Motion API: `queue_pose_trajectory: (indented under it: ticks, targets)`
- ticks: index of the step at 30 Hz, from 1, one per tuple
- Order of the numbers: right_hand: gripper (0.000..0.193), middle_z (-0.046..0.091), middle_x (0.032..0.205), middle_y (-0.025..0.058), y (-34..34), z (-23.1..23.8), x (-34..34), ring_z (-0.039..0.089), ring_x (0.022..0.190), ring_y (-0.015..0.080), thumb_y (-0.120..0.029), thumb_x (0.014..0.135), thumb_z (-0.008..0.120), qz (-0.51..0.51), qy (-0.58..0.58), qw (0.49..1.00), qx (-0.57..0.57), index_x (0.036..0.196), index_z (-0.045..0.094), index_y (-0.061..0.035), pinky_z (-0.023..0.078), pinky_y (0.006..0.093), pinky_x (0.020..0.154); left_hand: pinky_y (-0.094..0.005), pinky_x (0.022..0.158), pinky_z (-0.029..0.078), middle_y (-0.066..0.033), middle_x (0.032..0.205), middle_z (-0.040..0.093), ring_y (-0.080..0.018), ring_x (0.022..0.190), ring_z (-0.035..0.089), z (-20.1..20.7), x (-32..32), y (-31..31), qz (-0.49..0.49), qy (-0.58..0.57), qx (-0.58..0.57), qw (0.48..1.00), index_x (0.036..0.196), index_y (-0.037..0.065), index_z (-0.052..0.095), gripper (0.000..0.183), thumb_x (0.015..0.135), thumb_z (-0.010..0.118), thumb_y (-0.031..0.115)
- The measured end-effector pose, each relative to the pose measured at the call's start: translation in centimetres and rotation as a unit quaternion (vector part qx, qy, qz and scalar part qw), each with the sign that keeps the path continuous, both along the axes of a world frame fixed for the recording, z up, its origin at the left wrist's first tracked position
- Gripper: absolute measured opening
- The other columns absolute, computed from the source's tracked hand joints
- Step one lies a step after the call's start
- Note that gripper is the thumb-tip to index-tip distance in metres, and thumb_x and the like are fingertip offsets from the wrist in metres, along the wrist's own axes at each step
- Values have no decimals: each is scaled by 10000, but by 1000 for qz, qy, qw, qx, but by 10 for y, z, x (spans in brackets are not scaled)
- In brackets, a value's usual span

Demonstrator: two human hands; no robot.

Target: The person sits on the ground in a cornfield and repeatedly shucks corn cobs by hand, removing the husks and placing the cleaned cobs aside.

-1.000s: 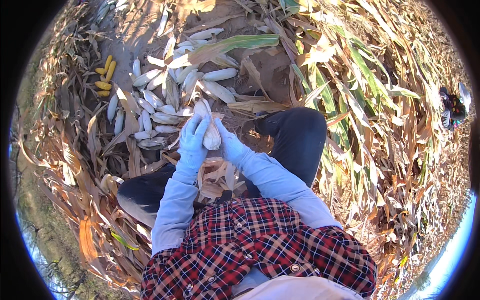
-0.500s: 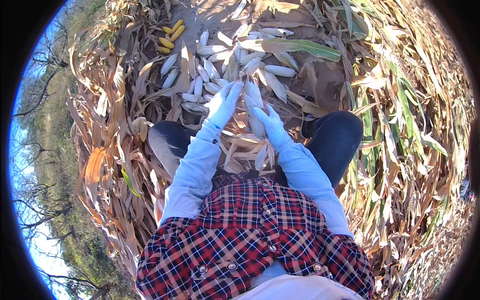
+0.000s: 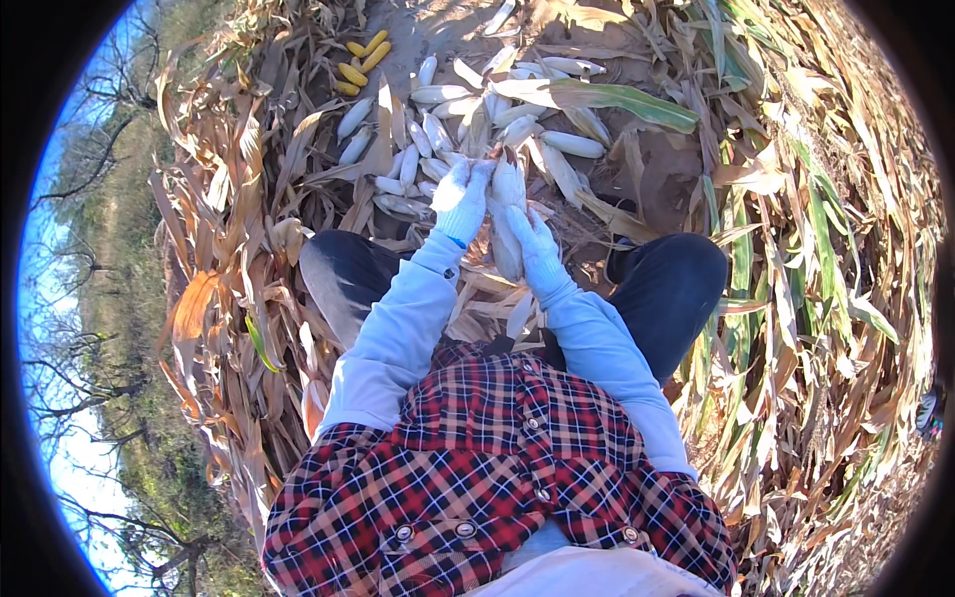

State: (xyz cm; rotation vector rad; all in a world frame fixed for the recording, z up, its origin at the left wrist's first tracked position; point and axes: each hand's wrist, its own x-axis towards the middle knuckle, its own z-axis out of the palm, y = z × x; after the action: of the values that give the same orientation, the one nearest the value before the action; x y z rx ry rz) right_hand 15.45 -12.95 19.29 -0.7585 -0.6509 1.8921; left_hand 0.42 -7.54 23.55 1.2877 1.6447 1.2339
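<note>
Between my knees an ear of corn (image 3: 507, 234) in a pale husk stands with its tip pointing away from me. My right hand (image 3: 537, 247), in a white glove, grips its lower right side. At the tip, my white-gloved left hand (image 3: 462, 204) has its fingers closed on the husk beside the brown silk; the fingertips are partly hidden. Just beyond my hands lies a loose pile of white corn ears (image 3: 435, 131), some bare and some with husk leaves attached.
Several yellow corn ears (image 3: 376, 56) lie at the far left of the pile. Dry corn stalks (image 3: 826, 328) are heaped along the right, and more dry leaves (image 3: 214, 328) along the left. A long green leaf (image 3: 607, 99) crosses the pile. My bent knees (image 3: 671, 294) flank the work.
My left fingers, stretched out before, have curled in at the ear's tip. My right hand stays on the lower ear. The whole view has shifted slightly.
</note>
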Motion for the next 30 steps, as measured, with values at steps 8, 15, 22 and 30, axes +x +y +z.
queue_pose_trajectory:
  ticks: [8, 15, 22, 30]
  targets:
    - [470, 666, 1276, 52, 4, 0, 0, 660, 1110, 153, -381, 1067, 585, -37, 142, 986, -84, 1402, 571, -52, 530, 304, 979, -213, 697, 503, -5, 965, 695, -59, 795, 600, -15, 23, 1, 40, -353, 31, 934, 1133, 60, 675, 175, 1065, 594, 199]
    - [551, 645, 1270, 60, 15, -21, 2, 622, 1126, 153, -378, 998, 700, -70, 82, 991, -84, 1404, 549, -36, 495, 299, 992, -194, 581, 417, 4, 942, 706, -24, 676, 518, 14, 31, -22, -76, -308, -66, 946, 1138, 49, 683, 250, 1080, 579, 269]
    - [433, 684, 963, 109, 34, -24, 30, 707, 822, 258, -473, 1001, 664, -223, 137, 960, -97, 1213, 592, -102, 644, 462, 730, -388, 731, 536, -133, 920, 728, -265, 820, 710, -22, -18, -91, -287, 297, -113, 904, 1091, 67, 689, 297, 1055, 570, 337]
    - [481, 686, 948, 103, 29, -19, 32, 708, 800, 259, -502, 1007, 638, -149, 115, 978, -85, 1232, 588, -80, 649, 478, 735, -436, 975, 509, -206, 1198, 707, -356, 1131, 683, -54, -37, -89, -224, 299, -283, 883, 1351, 75, 604, 588, 997, 566, 542]
